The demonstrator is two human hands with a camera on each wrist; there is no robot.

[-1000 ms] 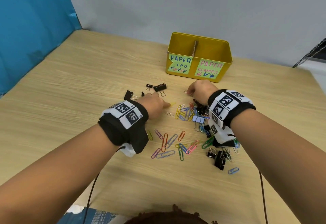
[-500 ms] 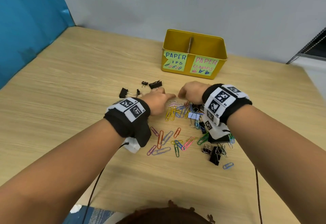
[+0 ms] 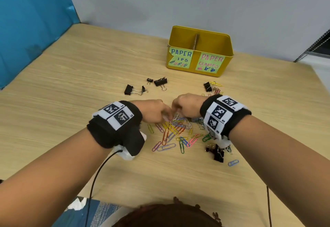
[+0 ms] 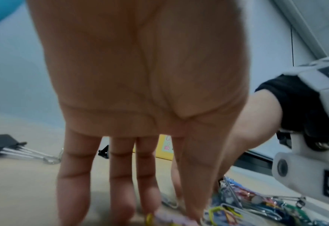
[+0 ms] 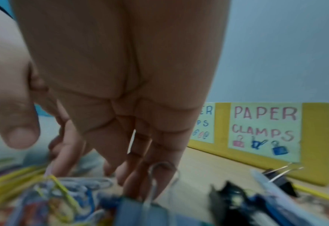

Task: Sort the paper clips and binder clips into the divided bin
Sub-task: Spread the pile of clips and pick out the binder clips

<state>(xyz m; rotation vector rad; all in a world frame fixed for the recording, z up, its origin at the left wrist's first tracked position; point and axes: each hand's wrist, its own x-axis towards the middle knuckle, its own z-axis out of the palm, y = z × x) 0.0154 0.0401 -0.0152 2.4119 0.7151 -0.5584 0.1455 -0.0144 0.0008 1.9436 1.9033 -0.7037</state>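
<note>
A heap of coloured paper clips lies mid-table, with black binder clips at its right edge. My left hand and right hand meet over the heap's far side. In the left wrist view my left hand points straight down, thumb and forefinger pinching a pink paper clip. My right hand has straight fingers on the table behind the heap, thumb apart, holding nothing. A blue binder clip sits just in front of them. The yellow divided bin stands behind, labelled PAPER CLIPS left, PAPER CLAMPS right.
Loose black binder clips lie behind my hands: one pair and another to the left, one among a few paper clips to the right. A lone blue paper clip lies near right. A blue panel borders the table's left.
Both hands have drawn together and a little nearer, bunching the paper clips between them. The right hand has moved left, uncovering a binder clip and paper clips behind it.
</note>
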